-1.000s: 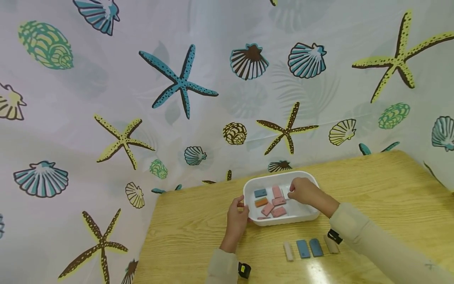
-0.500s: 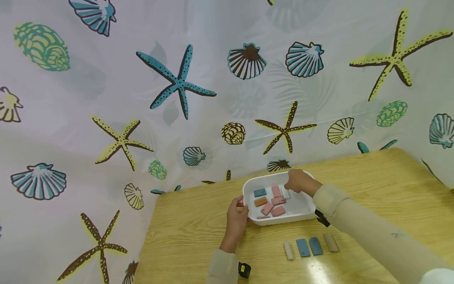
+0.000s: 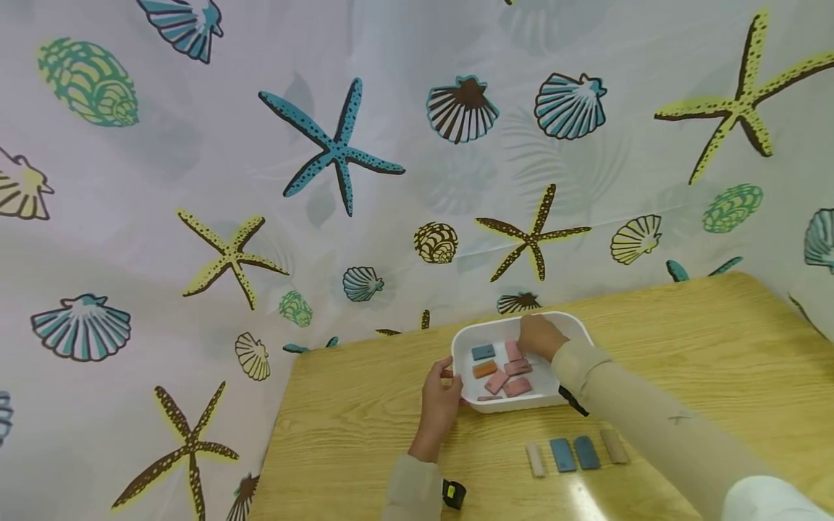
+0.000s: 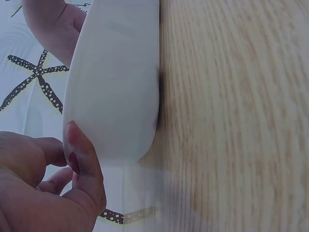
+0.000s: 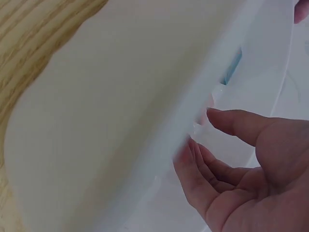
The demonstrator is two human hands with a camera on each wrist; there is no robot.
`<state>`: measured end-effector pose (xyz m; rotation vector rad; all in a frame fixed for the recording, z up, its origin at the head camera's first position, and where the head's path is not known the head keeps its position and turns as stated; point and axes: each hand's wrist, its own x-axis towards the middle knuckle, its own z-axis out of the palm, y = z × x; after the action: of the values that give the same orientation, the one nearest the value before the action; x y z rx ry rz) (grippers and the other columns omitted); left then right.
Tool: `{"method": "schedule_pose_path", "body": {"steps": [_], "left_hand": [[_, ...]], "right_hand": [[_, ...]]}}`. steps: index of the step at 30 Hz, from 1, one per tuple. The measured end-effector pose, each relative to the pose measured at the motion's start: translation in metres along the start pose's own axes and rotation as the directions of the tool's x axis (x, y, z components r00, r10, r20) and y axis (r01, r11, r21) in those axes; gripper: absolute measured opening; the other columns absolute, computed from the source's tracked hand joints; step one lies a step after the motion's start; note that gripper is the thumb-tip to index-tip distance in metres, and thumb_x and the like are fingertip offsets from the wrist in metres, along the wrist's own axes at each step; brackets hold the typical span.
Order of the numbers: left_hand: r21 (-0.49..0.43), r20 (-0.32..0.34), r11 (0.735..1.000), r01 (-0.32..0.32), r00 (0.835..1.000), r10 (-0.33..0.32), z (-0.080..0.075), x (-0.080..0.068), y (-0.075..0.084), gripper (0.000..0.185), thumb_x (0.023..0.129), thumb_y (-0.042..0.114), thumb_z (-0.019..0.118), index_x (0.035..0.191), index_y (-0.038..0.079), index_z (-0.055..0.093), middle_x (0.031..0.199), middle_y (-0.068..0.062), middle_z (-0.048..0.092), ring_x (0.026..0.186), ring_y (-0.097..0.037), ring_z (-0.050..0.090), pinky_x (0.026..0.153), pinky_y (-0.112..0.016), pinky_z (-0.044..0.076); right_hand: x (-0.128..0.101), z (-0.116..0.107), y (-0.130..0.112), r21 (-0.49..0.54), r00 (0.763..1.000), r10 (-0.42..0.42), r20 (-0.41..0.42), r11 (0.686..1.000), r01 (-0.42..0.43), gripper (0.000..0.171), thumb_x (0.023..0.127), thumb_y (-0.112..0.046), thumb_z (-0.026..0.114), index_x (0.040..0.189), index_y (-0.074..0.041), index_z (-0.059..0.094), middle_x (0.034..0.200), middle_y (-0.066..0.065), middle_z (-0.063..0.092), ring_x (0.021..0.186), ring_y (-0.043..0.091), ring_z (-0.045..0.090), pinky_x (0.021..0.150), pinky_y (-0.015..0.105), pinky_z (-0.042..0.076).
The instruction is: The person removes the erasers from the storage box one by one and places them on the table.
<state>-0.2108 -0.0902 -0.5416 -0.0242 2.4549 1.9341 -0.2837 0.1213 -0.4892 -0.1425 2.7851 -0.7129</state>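
Note:
A white plastic tub stands on the table, holding small flat blocks. My left hand pinches its left rim between thumb and fingers, as the left wrist view also shows. Inside the tub, toward the back right, is my right hand, beside a pink block. The right wrist view shows this hand's thumb and fingers bent, with a gap between them; the tub's wall partly hides the fingertips. More pink blocks, an orange block and a blue block lie in the tub.
On the wooden table, in front of the tub, a row holds a narrow beige block, two blue blocks and a tan block. A curtain with shells and starfish hangs behind.
My right hand has moved left and deeper into the tub, covering the white piece seen there before. My left hand stays on the rim. The view has shifted slightly.

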Motion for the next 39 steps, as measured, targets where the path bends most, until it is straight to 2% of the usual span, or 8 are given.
{"method": "schedule_pose_path", "body": {"steps": [4, 10, 14, 17, 20, 21, 29, 39], "left_hand": [[-0.002, -0.006, 1.0, -0.003, 1.0, 0.002, 0.003, 0.002, 0.001, 0.039, 0.093, 0.002, 0.051, 0.132, 0.0, 0.046, 0.098, -0.01, 0.046, 0.066, -0.022, 0.056, 0.064, -0.049, 0.055], [0.014, -0.013, 1.0, -0.015, 1.0, 0.015, 0.005, 0.004, 0.003, 0.039, 0.093, 0.001, 0.051, 0.131, -0.002, 0.047, 0.097, -0.011, 0.047, 0.063, -0.021, 0.056, 0.061, -0.048, 0.055], [0.02, -0.019, 1.0, 0.0, 1.0, 0.001, 0.006, 0.005, 0.004, 0.039, 0.093, 0.001, 0.051, 0.131, 0.0, 0.047, 0.098, -0.01, 0.047, 0.066, -0.022, 0.056, 0.062, -0.046, 0.056], [0.007, -0.016, 1.0, 0.001, 1.0, -0.001, 0.006, 0.007, 0.004, 0.039, 0.094, 0.002, 0.051, 0.132, 0.001, 0.047, 0.099, -0.01, 0.047, 0.071, -0.029, 0.058, 0.062, -0.046, 0.056], [-0.001, -0.009, 1.0, -0.008, 1.0, 0.008, 0.006, 0.008, 0.003, 0.039, 0.094, 0.003, 0.05, 0.133, 0.0, 0.046, 0.1, -0.011, 0.047, 0.075, -0.035, 0.058, 0.06, -0.044, 0.056], [-0.007, -0.007, 1.0, -0.008, 1.0, 0.008, 0.006, 0.009, 0.003, 0.039, 0.095, 0.003, 0.049, 0.133, 0.0, 0.045, 0.1, -0.011, 0.047, 0.075, -0.036, 0.058, 0.059, -0.043, 0.056], [-0.012, -0.015, 1.0, 0.01, 1.0, -0.01, 0.008, 0.011, 0.001, 0.039, 0.094, 0.003, 0.049, 0.133, 0.0, 0.045, 0.099, -0.011, 0.046, 0.073, -0.033, 0.058, 0.06, -0.046, 0.055], [0.006, -0.032, 1.0, -0.006, 0.999, 0.007, 0.008, 0.012, 0.001, 0.039, 0.094, 0.004, 0.049, 0.133, -0.001, 0.045, 0.098, -0.011, 0.047, 0.07, -0.031, 0.058, 0.061, -0.046, 0.055]], "right_hand": [[0.001, 0.003, 0.001, 0.01, 1.0, 0.006, -0.012, 1.0, -0.006, 0.018, 0.075, 0.004, 0.054, 0.092, 0.01, 0.059, 0.082, 0.016, 0.056, 0.067, 0.025, 0.051, 0.057, 0.032, 0.043], [0.003, 0.011, 0.006, -0.034, 0.995, -0.007, -0.095, 0.999, 0.003, 0.016, 0.081, 0.005, 0.047, 0.09, 0.01, 0.059, 0.085, 0.018, 0.056, 0.067, 0.026, 0.05, 0.06, 0.036, 0.045], [0.007, 0.014, 0.009, -0.026, 0.995, 0.006, -0.095, 1.0, -0.008, 0.014, 0.08, 0.003, 0.051, 0.09, 0.01, 0.059, 0.086, 0.018, 0.056, 0.069, 0.027, 0.05, 0.062, 0.037, 0.046], [0.012, 0.015, 0.012, -0.018, 0.995, 0.004, -0.102, 1.0, -0.006, 0.014, 0.077, 0.002, 0.055, 0.089, 0.01, 0.059, 0.084, 0.017, 0.056, 0.07, 0.026, 0.052, 0.065, 0.039, 0.047], [0.016, 0.016, 0.016, -0.024, 0.994, -0.021, -0.111, 1.0, 0.018, 0.013, 0.075, 0.002, 0.058, 0.085, 0.01, 0.058, 0.081, 0.017, 0.056, 0.07, 0.026, 0.053, 0.067, 0.041, 0.049], [0.017, 0.017, 0.018, -0.026, 0.991, -0.04, -0.13, 0.999, 0.037, 0.011, 0.073, 0.001, 0.059, 0.082, 0.009, 0.058, 0.078, 0.016, 0.055, 0.068, 0.025, 0.052, 0.064, 0.04, 0.049], [0.016, 0.019, 0.025, 0.029, 0.99, -0.05, -0.13, 0.998, 0.054, 0.011, 0.075, -0.001, 0.061, 0.079, 0.007, 0.056, 0.077, 0.014, 0.052, 0.07, 0.025, 0.05, 0.067, 0.042, 0.049], [0.006, 0.003, 0.016, 0.004, 0.996, -0.046, -0.075, 0.999, 0.046, 0.02, 0.081, -0.013, 0.068, 0.078, 0.002, 0.055, 0.071, 0.009, 0.05, 0.065, 0.023, 0.048, 0.057, 0.033, 0.042]]}}
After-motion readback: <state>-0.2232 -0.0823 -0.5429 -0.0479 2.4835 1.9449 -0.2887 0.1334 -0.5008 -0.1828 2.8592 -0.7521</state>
